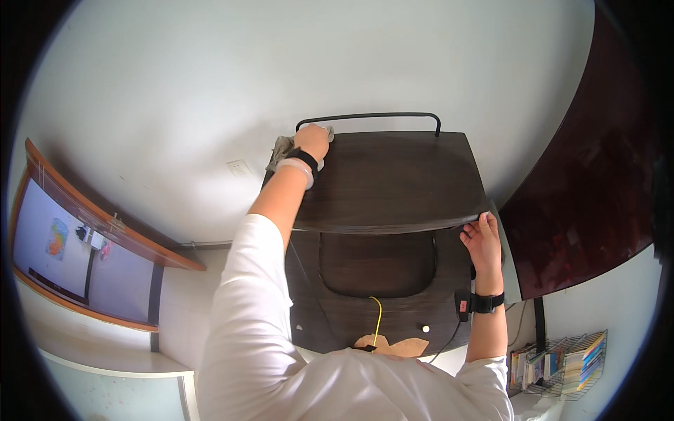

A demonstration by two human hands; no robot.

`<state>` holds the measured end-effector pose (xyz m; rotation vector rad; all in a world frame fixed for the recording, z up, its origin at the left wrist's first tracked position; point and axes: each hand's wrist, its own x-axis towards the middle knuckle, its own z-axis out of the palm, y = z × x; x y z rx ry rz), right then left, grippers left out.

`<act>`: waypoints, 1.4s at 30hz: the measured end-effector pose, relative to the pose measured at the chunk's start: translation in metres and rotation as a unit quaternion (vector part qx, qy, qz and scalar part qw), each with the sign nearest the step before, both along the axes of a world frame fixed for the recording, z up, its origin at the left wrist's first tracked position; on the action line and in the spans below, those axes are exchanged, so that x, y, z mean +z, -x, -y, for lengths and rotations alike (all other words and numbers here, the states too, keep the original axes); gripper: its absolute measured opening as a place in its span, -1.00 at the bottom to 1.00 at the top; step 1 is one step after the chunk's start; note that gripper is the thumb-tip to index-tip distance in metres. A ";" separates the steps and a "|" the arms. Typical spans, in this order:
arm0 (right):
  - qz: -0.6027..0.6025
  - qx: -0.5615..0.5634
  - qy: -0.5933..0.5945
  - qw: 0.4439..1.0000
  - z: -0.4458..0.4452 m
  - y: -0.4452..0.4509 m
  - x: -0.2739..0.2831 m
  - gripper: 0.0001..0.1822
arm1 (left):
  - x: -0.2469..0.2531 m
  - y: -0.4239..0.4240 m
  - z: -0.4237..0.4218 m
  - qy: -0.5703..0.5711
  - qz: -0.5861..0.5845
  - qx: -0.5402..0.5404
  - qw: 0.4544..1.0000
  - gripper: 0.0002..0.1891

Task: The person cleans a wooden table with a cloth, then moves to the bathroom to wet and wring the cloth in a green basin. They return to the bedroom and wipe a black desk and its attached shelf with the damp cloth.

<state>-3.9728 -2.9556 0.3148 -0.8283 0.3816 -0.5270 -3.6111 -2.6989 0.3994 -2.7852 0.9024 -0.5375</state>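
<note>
My left hand [312, 141] is closed on a crumpled grey cloth [283, 150] at the back left corner of a dark wood-grain top shelf [389, 179]. A black metal rail [368, 115] rises along the shelf's back edge, its left end beside that hand. At the front right corner, my right hand [483, 237] touches the shelf's edge with thumb and fingertips; its lower fingers are loosely curled. Below the shelf lies a dark desktop [358, 316] with a cut-out or recessed panel [376, 263]. A black band and a pale bangle circle the left wrist.
A yellow cord [378, 316], brown paper [405, 347] and a small white round object [425, 329] are near my body. Wire racks of books [558, 366] stand at lower right. A dark red glossy panel [574, 200] is at right, a wood-framed mirror or window [79, 247] at left.
</note>
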 end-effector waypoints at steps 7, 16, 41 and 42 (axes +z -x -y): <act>-0.003 -0.008 0.007 1.000 0.001 0.003 0.001 -0.78 | 0.029 -0.010 -0.092 0.035 -0.114 -0.038 0.992 -0.75; -0.007 -0.004 0.010 1.000 -0.001 0.005 0.003 -0.80 | 0.004 -0.017 -0.089 0.024 0.022 0.005 0.999 -0.83; -0.022 0.000 0.016 1.000 -0.004 0.004 0.006 -0.66 | 0.002 0.113 0.187 0.063 -0.026 -0.218 0.973 -0.85; -0.016 0.003 0.014 1.000 -0.003 0.003 0.004 -0.64 | 0.000 0.120 0.197 0.061 -0.040 -0.253 0.965 -0.86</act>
